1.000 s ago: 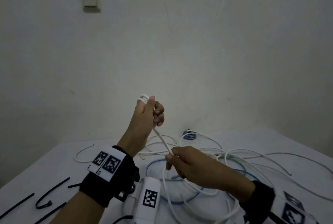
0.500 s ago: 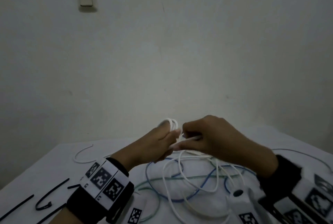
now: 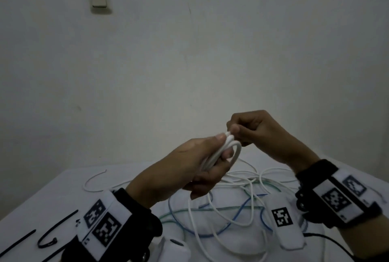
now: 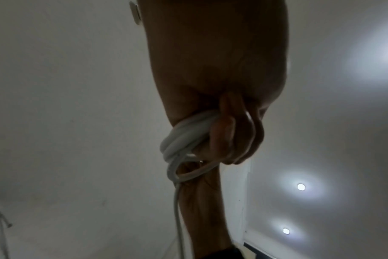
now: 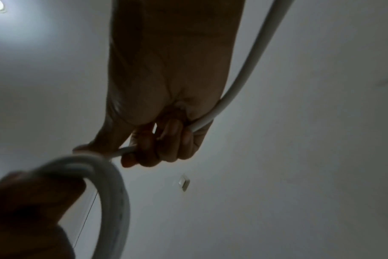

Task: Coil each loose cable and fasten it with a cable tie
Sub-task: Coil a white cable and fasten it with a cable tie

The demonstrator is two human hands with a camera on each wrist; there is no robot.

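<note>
My left hand (image 3: 210, 160) grips a small coil of white cable (image 3: 223, 152) above the table, with several loops bunched between thumb and fingers. The left wrist view shows the same coil (image 4: 184, 138) wrapped at the curled fingers, a strand hanging down. My right hand (image 3: 237, 133) meets the coil's top and pinches the free white strand (image 5: 237, 84), which runs through its curled fingers (image 5: 157, 150). The coil (image 5: 109, 178) looms close in the right wrist view. Black cable ties (image 3: 56, 228) lie on the table at the near left.
Loose white, blue and greenish cables (image 3: 242, 204) sprawl tangled over the white table (image 3: 52, 196) under my hands. A short white piece (image 3: 92, 179) lies at the left. A wall switch (image 3: 99, 0) is on the bare wall behind.
My right hand rose from the table to the left hand, laying the strand onto the coil. My left hand came down from its raised position and both hands met, then lifted slightly.
</note>
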